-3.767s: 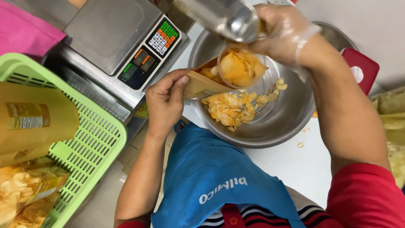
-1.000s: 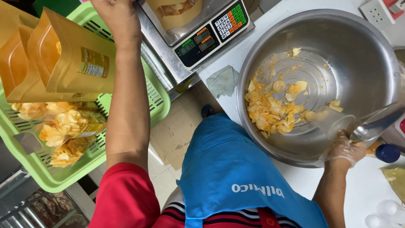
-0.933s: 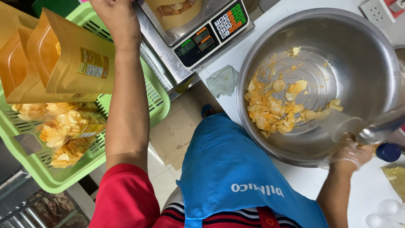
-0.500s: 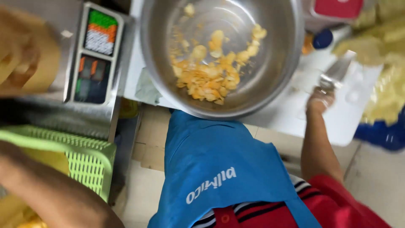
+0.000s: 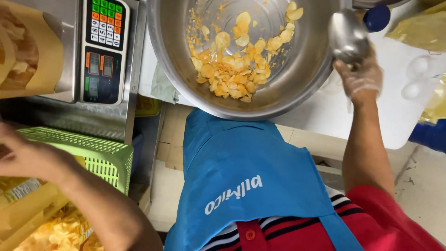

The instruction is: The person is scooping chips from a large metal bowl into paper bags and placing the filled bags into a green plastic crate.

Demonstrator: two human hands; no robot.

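Observation:
My right hand [image 5: 360, 76], in a thin clear glove, grips a metal scoop [image 5: 347, 35] at the right rim of a big steel bowl [image 5: 172, 60]. A heap of yellow chips [image 5: 237, 69] lies in the bowl. My left hand [image 5: 25, 155] is blurred at the left, over a green plastic basket [image 5: 88, 155] holding yellow-brown pouches [image 5: 28, 211] of chips. Whether it holds one I cannot tell. A filled pouch [image 5: 28, 56] rests on the digital scale [image 5: 102, 51].
A white board [image 5: 399, 116] lies right of the bowl with a blue-capped bottle [image 5: 377, 17] behind it. Clear bags of chips [image 5: 420, 30] sit at the far right. My blue apron fills the lower middle.
My left hand came down from the scale, leaving the pouch there, to the green basket. My right hand brought the scoop from the white board to the bowl's right rim.

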